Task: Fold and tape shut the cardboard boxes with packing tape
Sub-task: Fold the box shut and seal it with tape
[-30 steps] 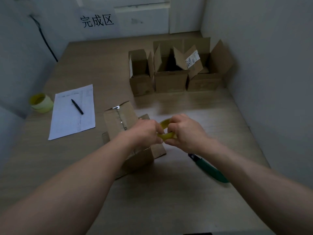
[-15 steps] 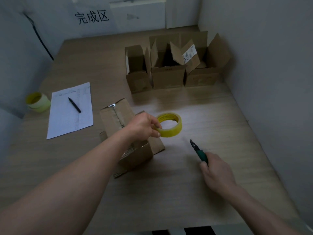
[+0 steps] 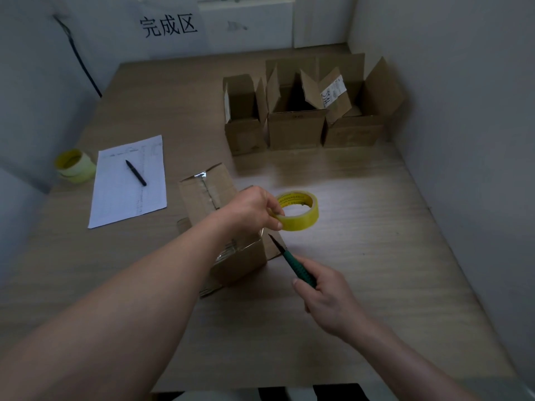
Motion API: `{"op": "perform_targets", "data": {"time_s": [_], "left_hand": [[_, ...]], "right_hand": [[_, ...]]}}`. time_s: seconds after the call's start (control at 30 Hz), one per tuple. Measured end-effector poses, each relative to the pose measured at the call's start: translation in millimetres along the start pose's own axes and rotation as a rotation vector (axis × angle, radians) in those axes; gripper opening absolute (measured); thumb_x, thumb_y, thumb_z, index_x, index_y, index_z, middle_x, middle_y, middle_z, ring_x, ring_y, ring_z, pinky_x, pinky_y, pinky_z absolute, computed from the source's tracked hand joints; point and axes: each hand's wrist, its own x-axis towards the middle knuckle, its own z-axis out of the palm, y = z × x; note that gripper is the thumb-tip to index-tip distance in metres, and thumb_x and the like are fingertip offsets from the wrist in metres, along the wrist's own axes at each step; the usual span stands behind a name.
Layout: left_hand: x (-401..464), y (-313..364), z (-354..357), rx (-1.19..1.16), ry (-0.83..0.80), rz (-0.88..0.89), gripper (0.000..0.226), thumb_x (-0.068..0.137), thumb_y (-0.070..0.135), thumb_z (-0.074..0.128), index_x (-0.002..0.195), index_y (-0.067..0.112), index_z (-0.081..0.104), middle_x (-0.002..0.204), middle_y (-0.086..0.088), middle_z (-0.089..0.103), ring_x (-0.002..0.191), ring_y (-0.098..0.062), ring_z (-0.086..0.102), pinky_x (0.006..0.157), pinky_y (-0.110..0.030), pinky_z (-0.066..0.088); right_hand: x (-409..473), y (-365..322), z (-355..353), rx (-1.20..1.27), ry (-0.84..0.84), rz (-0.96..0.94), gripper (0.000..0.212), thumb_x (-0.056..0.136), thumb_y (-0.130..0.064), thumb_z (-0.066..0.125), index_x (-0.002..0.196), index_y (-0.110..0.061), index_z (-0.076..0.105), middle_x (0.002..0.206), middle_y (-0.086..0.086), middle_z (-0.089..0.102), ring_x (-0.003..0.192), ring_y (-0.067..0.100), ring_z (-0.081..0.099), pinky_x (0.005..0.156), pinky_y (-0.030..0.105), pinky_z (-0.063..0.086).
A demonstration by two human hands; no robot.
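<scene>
Cardboard box, brown corrugated, glossy clear tape along its seam, at table centre. Tape roll (translucent yellow ring) at 2 o'clock of the box, pinched at its near rim by the left hand, thumb and fingers curled. Right hand, at 5 o'clock, fist wrapped round a green-handled cutter, tip aimed at the roll. Three open boxes at 12 o'clock; paper sheet with black pen and spare yellow rolls at 10 o'clock.
</scene>
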Motion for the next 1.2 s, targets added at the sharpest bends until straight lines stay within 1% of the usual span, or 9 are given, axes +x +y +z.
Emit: {"op": "perform_targets", "data": {"time_s": [0.17, 0.33, 0.47, 0.6, 0.73, 0.9, 0.97, 1.07, 1.2], "left_hand": [[-0.5, 0.8, -0.7, 0.006, -0.003, -0.004, 0.019, 0.074, 0.02, 0.084, 0.081, 0.031, 0.071, 0.078, 0.013, 0.063, 0.077, -0.005, 0.057, 0.063, -0.017, 0.039], [0.1, 0.5, 0.2, 0.003, -0.006, -0.003, 0.019, 0.074, 0.02, 0.084, 0.08, 0.032, 0.07, 0.082, 0.01, 0.065, 0.084, -0.01, 0.06, 0.071, -0.021, 0.043], [-0.4, 0.0, 0.2, -0.022, -0.011, -0.001, 0.017, 0.074, 0.021, 0.083, 0.084, 0.03, 0.073, 0.086, 0.009, 0.067, 0.087, -0.011, 0.062, 0.075, -0.025, 0.047], [-2.0, -2.0, -0.4, -0.053, -0.004, -0.004, 0.017, 0.074, 0.019, 0.084, 0.083, 0.029, 0.074, 0.081, 0.011, 0.065, 0.082, -0.008, 0.059, 0.068, -0.021, 0.042], [-2.0, -1.5, 0.6, -0.042, -0.002, 0.001, 0.017, 0.074, 0.021, 0.084, 0.086, 0.029, 0.075, 0.086, 0.01, 0.067, 0.086, -0.008, 0.061, 0.07, -0.02, 0.044], [0.2, -2.5, 2.3, -0.032, 0.006, 0.011, 0.018, 0.073, 0.024, 0.085, 0.083, 0.033, 0.074, 0.084, 0.013, 0.067, 0.087, -0.008, 0.062, 0.075, -0.022, 0.046], [0.0, -1.5, 2.5, -0.03, 0.009, 0.019, 0.018, 0.072, 0.025, 0.084, 0.081, 0.035, 0.073, 0.084, 0.013, 0.067, 0.087, -0.008, 0.062, 0.077, -0.025, 0.047], [-2.2, -2.3, 2.5, -0.035, -0.007, 0.024, 0.021, 0.074, 0.027, 0.083, 0.092, 0.035, 0.075, 0.09, 0.012, 0.067, 0.09, -0.007, 0.062, 0.084, -0.03, 0.051], [-3.2, -5.9, -1.6, -0.074, -0.013, 0.053, 0.031, 0.075, 0.02, 0.083, 0.103, 0.029, 0.073, 0.087, 0.007, 0.07, 0.086, -0.01, 0.066, 0.088, -0.035, 0.055]], "right_hand": [[5.7, -1.1, 2.3, -0.036, -0.019, 0.008, 0.045, 0.092, -0.02, 0.06, 0.136, -0.03, 0.057, 0.071, -0.022, 0.055, 0.061, -0.009, 0.053, 0.06, 0.01, 0.037], [13.6, 0.7, 1.5, -0.129, -0.03, 0.028, 0.043, 0.092, -0.027, 0.059, 0.134, -0.031, 0.058, 0.089, -0.017, 0.059, 0.072, -0.003, 0.052, 0.064, 0.012, 0.038], [22.1, 7.7, 2.4, -0.335, -0.032, 0.075, 0.027, 0.089, -0.028, 0.057, 0.116, -0.033, 0.061, 0.08, -0.011, 0.059, 0.075, 0.013, 0.057, 0.059, 0.025, 0.042], [19.2, 39.8, -15.7, -0.627, 0.147, 0.173, 0.031, 0.092, -0.034, 0.052, 0.123, -0.029, 0.052, 0.102, 0.002, 0.062, 0.092, 0.027, 0.062, 0.07, 0.035, 0.047], [14.6, 63.1, -40.6, -0.925, 0.052, 0.341, 0.036, 0.091, -0.045, 0.052, 0.122, -0.025, 0.049, 0.116, 0.005, 0.054, 0.106, 0.028, 0.053, 0.083, 0.037, 0.048], [39.8, 14.0, -48.9, -0.643, 0.499, -0.283, 0.061, 0.079, -0.041, 0.072, 0.131, -0.013, 0.058, 0.122, 0.005, 0.06, 0.113, 0.024, 0.053, 0.093, 0.038, 0.04], [56.7, -20.3, -44.8, -0.704, 0.418, -0.46, 0.065, 0.082, -0.051, 0.063, 0.137, -0.021, 0.05, 0.125, -0.004, 0.058, 0.118, 0.014, 0.05, 0.102, 0.035, 0.035], [79.6, -46.4, -31.0, -0.839, 0.187, -0.406, 0.066, 0.086, -0.055, 0.058, 0.143, -0.032, 0.035, 0.118, -0.011, 0.064, 0.113, 0.013, 0.057, 0.111, 0.045, 0.035], [95.2, -41.5, -26.1, -0.621, 0.022, -0.232, 0.058, 0.085, -0.046, 0.067, 0.134, -0.043, 0.037, 0.106, -0.009, 0.068, 0.09, 0.019, 0.064, 0.083, 0.04, 0.054]]}}
